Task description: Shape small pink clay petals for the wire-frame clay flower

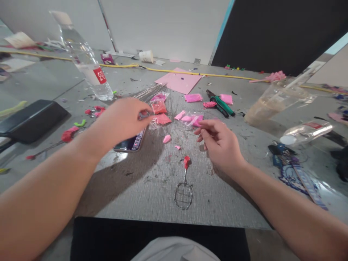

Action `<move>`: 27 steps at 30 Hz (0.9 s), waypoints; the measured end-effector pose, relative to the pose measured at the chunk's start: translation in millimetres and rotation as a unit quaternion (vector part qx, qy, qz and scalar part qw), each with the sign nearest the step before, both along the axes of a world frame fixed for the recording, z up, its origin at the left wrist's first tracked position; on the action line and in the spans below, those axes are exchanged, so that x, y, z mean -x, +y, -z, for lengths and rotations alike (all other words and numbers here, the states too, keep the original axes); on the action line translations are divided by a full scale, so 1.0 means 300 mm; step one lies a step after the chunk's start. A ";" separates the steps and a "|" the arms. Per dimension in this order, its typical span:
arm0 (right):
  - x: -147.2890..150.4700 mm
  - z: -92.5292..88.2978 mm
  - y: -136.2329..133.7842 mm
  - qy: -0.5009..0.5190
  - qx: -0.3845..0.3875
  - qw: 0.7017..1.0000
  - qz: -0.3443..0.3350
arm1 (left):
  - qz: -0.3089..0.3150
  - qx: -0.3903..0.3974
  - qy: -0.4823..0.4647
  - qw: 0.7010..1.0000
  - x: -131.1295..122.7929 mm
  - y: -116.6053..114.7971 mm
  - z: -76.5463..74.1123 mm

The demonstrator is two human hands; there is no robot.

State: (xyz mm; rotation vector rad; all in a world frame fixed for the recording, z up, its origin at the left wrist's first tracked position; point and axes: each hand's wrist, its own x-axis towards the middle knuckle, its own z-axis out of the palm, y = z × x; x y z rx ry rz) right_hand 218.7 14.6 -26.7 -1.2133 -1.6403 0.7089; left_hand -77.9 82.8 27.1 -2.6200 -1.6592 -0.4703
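My left hand (130, 117) is over the phone (133, 143), thumb and fingers curled in a pinch beside packets of orange clay (161, 119). A small greyish thing shows in the gap of the pinch; I cannot make it out. Loosely bent and apart, the fingers of my right hand (219, 141) hover by the clear bag of pink clay (190, 118), with nothing seen in them. Between the hands lie a pink clay lump (166, 139) and a smaller pink bit (177, 147). Closer to me rests a racket-shaped wire frame (183, 195) with red clay on its handle end.
Green-handled pliers (221, 105) lie behind my right hand. A water bottle (92, 69) stands back left, near thin wires (150, 91). On the right are a plastic drink cup (268, 101) and a bottle on its side (310, 131). A black dustpan-like tray (35, 119) sits left.
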 end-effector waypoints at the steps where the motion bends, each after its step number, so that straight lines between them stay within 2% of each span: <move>1: 0.000 0.000 0.001 -0.005 0.016 1.000 0.000 | -0.063 0.026 0.050 0.996 0.040 0.025 -0.011; 2: 0.001 -0.001 0.002 -0.011 0.032 0.999 -0.002 | -0.105 0.059 0.086 0.989 0.077 0.046 -0.018; 5: 0.006 -0.003 0.005 -0.027 0.057 0.998 -0.004 | -0.173 0.111 0.126 0.971 0.147 0.084 -0.018; 8: 0.010 -0.004 0.009 -0.043 0.050 0.998 0.000 | -0.202 0.151 0.143 0.957 0.143 0.086 0.001; 12: 0.009 -0.009 0.009 -0.067 0.038 0.997 0.000 | -0.195 0.166 0.088 0.963 0.091 0.080 0.019; 15: 0.007 -0.013 0.004 -0.080 0.039 0.996 -0.008 | -0.199 0.148 0.055 0.967 0.073 0.082 0.005; 19: 0.006 -0.014 0.000 -0.088 0.040 0.995 -0.018 | -0.202 0.086 0.052 0.974 0.081 0.073 -0.038; 22: 0.008 -0.014 0.000 -0.099 0.034 0.994 -0.023 | -0.187 0.070 0.043 0.979 0.089 0.059 -0.064; 27: 0.012 -0.017 -0.003 -0.115 0.025 0.993 -0.020 | -0.186 0.057 0.015 0.981 0.109 0.070 -0.064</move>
